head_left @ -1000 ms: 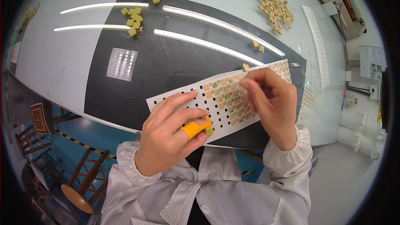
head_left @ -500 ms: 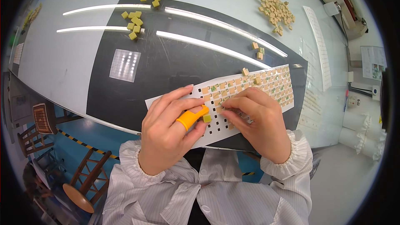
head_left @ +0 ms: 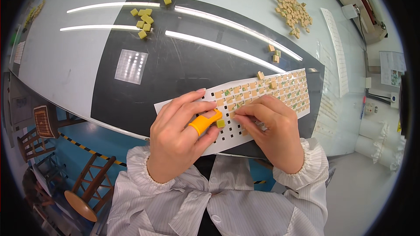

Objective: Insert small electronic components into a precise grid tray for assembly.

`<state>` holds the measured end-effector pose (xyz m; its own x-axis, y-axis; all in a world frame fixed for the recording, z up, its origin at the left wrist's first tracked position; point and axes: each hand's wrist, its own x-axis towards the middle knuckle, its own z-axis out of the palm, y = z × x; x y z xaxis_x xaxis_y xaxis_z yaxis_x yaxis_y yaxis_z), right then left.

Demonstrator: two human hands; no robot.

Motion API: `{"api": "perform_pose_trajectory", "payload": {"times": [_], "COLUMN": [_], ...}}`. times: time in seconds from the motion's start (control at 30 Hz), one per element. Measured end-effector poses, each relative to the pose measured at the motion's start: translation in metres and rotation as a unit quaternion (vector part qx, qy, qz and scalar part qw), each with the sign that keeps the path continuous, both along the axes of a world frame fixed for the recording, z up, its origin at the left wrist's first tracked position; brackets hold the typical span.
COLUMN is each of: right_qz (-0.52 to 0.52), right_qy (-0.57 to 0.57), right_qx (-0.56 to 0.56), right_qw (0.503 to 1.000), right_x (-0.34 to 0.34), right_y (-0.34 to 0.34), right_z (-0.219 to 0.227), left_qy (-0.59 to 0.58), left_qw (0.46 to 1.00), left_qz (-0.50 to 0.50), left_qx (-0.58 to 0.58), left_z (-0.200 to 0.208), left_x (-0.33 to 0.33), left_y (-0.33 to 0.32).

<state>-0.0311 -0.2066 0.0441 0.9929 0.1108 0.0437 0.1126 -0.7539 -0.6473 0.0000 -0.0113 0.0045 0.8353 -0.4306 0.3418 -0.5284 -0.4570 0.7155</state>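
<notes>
A white sheet (head_left: 238, 139) marked with small black squares lies under both hands, its right part covered by rows of small tan pieces (head_left: 286, 89), some with green markings. My left hand (head_left: 177, 135) rests over the sheet's left part. One of its fingers wears an orange finger sleeve (head_left: 202, 124), open at the tip. Finger and thumb pinch a small yellow-green cube (head_left: 220, 123). My right hand (head_left: 273, 126) is closed, thumb and fingertips pressed together on the sheet at the edge of the tan rows. What those fingertips hold, if anything, is hidden.
Yellow-green cubes (head_left: 143, 19) lie in loose groups toward the far left. A pile of tan pieces (head_left: 293, 12) sits at the far right, with a few strays (head_left: 274, 53) nearer. A clear gridded sheet (head_left: 131, 67) lies on the dark mat (head_left: 175, 65). A stool (head_left: 83, 205) stands lower left.
The view has shifted slightly, so the things on the table appear a little to the right. Both hands keep the same grip and nearly the same place on the sheet.
</notes>
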Motion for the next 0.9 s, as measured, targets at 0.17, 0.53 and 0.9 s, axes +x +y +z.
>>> {"api": "perform_pose_trajectory", "payload": {"times": [0.17,0.53,0.9], "right_qz": [-0.016,0.006,0.008], "right_qy": [0.025,0.0,0.005], "right_qx": [0.008,-0.022,0.002], "right_qw": [1.0,1.0,1.0], "right_x": [0.0019,0.0025,0.0034], "right_y": [0.0006,-0.0007,-0.0007], "right_z": [0.001,0.0027,0.0007], "left_qy": [-0.006,-0.006,-0.008], "left_qw": [1.0,1.0,1.0], "left_qz": [0.002,0.0,0.0], "left_qx": [0.0,-0.009,-0.006], "left_z": [-0.0007,-0.0007,-0.0015], "left_x": [0.0002,0.0004,0.0006], "left_y": [0.0012,0.0005,0.0008]}}
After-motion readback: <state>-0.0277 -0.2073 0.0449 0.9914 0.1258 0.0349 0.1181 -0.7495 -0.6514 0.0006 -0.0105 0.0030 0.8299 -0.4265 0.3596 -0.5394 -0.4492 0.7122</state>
